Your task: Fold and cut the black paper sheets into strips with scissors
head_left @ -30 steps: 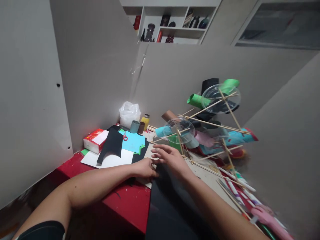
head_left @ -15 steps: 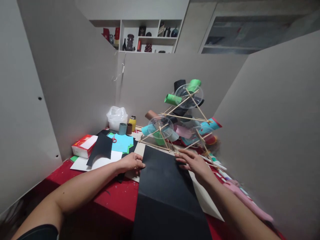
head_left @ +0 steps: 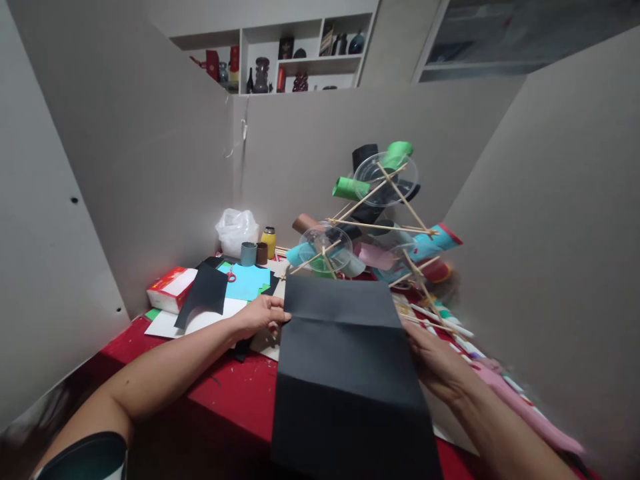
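Observation:
A large sheet of black paper (head_left: 345, 360) stretches toward me in the middle, with creases running across it and its far edge raised. At its left edge, my left hand (head_left: 263, 315) pinches the paper between thumb and fingers. My right hand (head_left: 437, 357) grips the opposite edge, its fingers partly hidden behind the sheet. Just beyond the paper stands a model of wooden sticks (head_left: 385, 228), transparent plastic discs (head_left: 327, 250) and coloured paper tubes (head_left: 353, 189). Pale board (head_left: 453, 420) shows beneath the sheet at the right.
On the red tabletop (head_left: 235, 393), to the left, lie a tissue pack (head_left: 173, 288), blue paper (head_left: 250, 283) and red-handled scissors (head_left: 231, 275). A plastic bag (head_left: 237, 230) and a yellow bottle (head_left: 269, 242) stand behind. Grey panels (head_left: 295, 147) enclose the table.
The far part of the black paper has been lifted and now hides the model's base. My right hand has moved right and nearer, onto the paper's edge. My left hand keeps its hold.

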A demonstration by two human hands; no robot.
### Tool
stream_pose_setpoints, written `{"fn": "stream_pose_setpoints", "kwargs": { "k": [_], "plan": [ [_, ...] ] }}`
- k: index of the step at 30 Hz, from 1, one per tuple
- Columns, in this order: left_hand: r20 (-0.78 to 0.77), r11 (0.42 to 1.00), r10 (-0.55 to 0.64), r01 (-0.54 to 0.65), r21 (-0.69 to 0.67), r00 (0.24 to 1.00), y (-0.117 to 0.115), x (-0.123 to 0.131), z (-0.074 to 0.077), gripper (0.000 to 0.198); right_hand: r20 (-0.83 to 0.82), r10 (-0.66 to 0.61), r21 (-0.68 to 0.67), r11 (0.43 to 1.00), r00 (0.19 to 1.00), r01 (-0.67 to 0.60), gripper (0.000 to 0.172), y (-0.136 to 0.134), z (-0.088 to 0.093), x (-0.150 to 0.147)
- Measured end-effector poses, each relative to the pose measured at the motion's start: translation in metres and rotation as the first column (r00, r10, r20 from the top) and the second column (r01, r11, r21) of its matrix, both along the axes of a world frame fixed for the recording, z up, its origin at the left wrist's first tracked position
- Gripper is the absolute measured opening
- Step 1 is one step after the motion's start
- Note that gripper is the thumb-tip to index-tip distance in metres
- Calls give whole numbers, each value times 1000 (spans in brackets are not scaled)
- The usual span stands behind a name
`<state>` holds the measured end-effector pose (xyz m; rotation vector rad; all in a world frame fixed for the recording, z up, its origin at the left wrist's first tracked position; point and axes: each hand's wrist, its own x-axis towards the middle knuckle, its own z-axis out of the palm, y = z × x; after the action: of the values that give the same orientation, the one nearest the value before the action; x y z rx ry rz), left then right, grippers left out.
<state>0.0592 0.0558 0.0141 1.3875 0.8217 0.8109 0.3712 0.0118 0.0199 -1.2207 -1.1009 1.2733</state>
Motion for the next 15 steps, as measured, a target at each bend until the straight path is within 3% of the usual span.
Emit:
{"fn": "stream_pose_setpoints", "kwargs": {
  "k": [2, 6, 11, 13, 14, 15],
  "plan": [
    [22, 999, 34, -34, 17, 999, 0, -1, 3, 40, -48, 30, 55, 998, 998, -28, 32, 1, 8, 1],
    [54, 993, 82, -86, 79, 995, -2, 0, 10, 36, 67, 77, 110, 990, 995, -84, 31, 2, 19, 6],
    [21, 926, 165, -162, 339, 986, -18, 5, 17, 24, 158, 146, 117, 979, 977, -165, 32, -4, 31, 11],
    [12, 819, 247, -215, 531, 969, -29, 7, 20, 18, 226, 142, 162, 970, 964, -181, 30, -8, 40, 13],
    [23, 709, 298, -238, 664, 954, -35, 7, 22, 15, 284, 109, 209, 962, 953, -173, 29, -10, 45, 14],
    [49, 558, 328, -235, 796, 943, -40, 6, 25, 13, 352, 54, 284, 945, 934, -162, 27, -12, 50, 16]
  ]
}}
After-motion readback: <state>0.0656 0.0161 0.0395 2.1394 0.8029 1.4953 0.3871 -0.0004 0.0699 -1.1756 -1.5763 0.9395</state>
